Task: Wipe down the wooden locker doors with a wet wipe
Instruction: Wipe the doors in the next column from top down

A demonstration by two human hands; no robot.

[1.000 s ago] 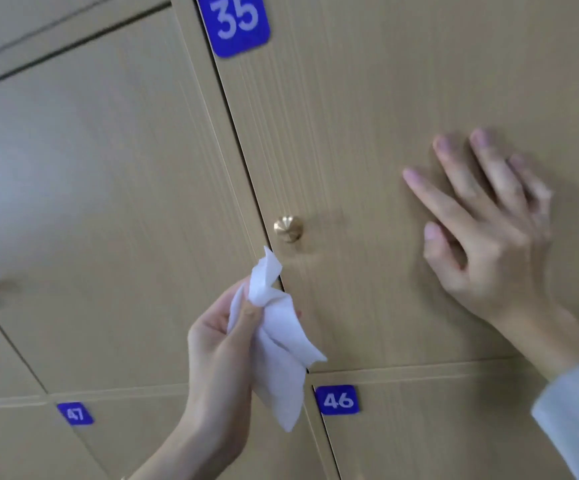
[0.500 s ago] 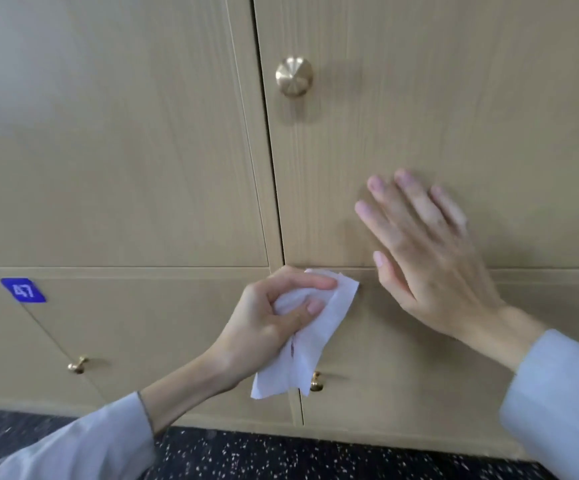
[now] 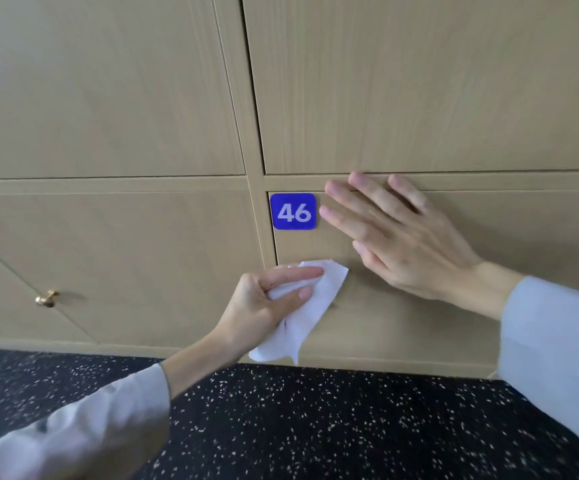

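Thin white wet wipe (image 3: 310, 306), limp, light, likely slick, bunched in clamped left hand (image 3: 267, 306) against pale wooden locker door (image 3: 402, 327) just below flat, fingers-straight right hand (image 3: 402, 244); best gripped mid-wad.

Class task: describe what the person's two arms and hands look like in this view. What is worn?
Both arms wear loose, pale grey-blue long sleeves, the left sleeve and the right sleeve, ending above bare wrists. The left hand and right hand are bare: no gloves, rings or watch visible.
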